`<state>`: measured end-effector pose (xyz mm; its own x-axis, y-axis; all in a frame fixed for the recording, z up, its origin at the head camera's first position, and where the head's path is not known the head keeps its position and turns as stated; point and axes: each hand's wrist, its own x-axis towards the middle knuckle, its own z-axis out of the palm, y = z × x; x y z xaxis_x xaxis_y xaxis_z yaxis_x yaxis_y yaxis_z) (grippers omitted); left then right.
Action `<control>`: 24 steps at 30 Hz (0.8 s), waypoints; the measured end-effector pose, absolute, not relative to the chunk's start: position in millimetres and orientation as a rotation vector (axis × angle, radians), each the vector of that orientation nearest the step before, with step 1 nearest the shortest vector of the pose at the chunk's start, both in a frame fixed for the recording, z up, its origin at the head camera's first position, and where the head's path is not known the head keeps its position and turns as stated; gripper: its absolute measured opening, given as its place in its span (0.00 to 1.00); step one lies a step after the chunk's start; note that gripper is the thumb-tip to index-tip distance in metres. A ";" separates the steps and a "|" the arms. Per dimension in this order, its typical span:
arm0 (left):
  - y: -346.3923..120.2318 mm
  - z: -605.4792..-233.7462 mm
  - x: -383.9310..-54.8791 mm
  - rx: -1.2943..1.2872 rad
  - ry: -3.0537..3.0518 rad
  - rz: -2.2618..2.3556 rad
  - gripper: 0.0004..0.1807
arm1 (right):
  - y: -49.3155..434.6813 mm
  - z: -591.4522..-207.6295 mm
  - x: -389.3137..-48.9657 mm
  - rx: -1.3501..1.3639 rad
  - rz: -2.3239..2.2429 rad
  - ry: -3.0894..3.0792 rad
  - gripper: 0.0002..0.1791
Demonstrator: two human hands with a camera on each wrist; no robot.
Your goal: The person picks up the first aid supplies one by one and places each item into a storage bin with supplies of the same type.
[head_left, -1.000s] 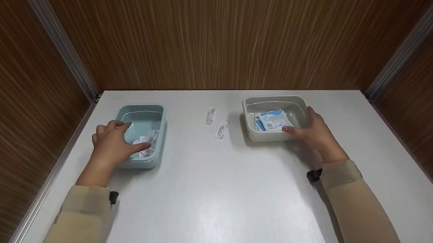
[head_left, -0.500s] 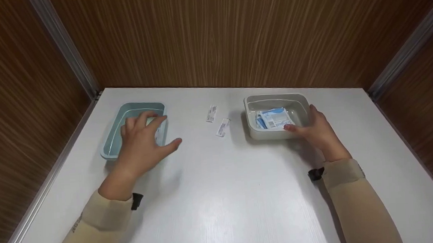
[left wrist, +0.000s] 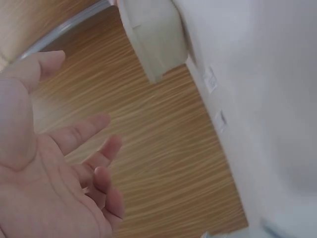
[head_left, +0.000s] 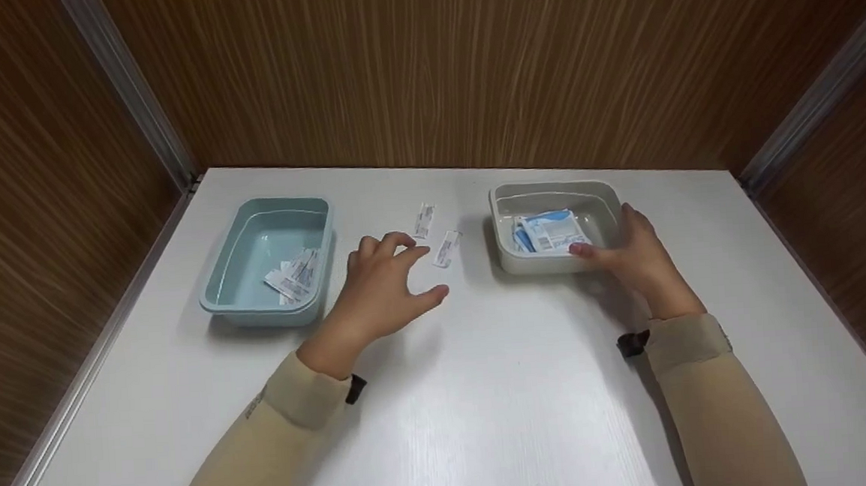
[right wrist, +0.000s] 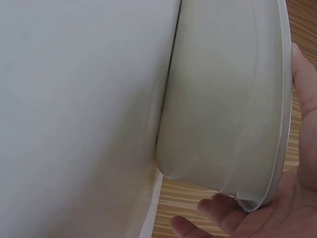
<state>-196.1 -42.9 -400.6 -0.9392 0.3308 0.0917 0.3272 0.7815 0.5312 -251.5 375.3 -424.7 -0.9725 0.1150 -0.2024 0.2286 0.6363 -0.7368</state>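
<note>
My left hand (head_left: 379,291) hovers above the table, just left of two small white printed strip packets, one farther back (head_left: 425,219) and one nearer (head_left: 447,249). Its fingers are loosely bent, thumb apart, and it holds nothing; the left wrist view shows the bare palm (left wrist: 44,168). My right hand (head_left: 639,264) grips the near right corner of a beige plastic box (head_left: 536,266), thumb over the front rim and fingers along the right side. Flat blue-and-white sachets (head_left: 552,230) lie inside. In the right wrist view, the box wall (right wrist: 218,99) hides part of the fingers.
On the left stands a light-blue plastic box (head_left: 261,314) with several white strip packets (head_left: 296,275) at its right side. Wood-grain panels (head_left: 422,71) close off the back and both sides of the white table (head_left: 473,406).
My left hand has moved right, out from over the blue box toward the two loose strip packets. My right hand stays on the beige box.
</note>
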 end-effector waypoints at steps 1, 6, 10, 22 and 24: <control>-38.4 -403.4 -201.3 0.532 2.941 0.877 0.39 | 375.8 -424.9 -251.2 0.284 -1.252 2.720 0.85; -23.5 -418.4 -230.1 0.437 2.889 0.857 0.39 | 376.6 -424.8 -249.9 0.295 -1.253 2.719 0.84; -21.6 -431.5 -251.3 0.348 2.879 0.858 0.40 | 374.6 -424.3 -250.0 0.298 -1.263 2.712 0.83; -16.9 -453.3 -281.3 0.241 2.785 0.957 0.45 | 372.4 -427.2 -252.1 0.285 -1.264 2.730 0.83; -12.6 -456.0 -282.8 0.179 2.747 1.033 0.43 | 373.0 -427.5 -252.0 0.301 -1.270 2.721 0.82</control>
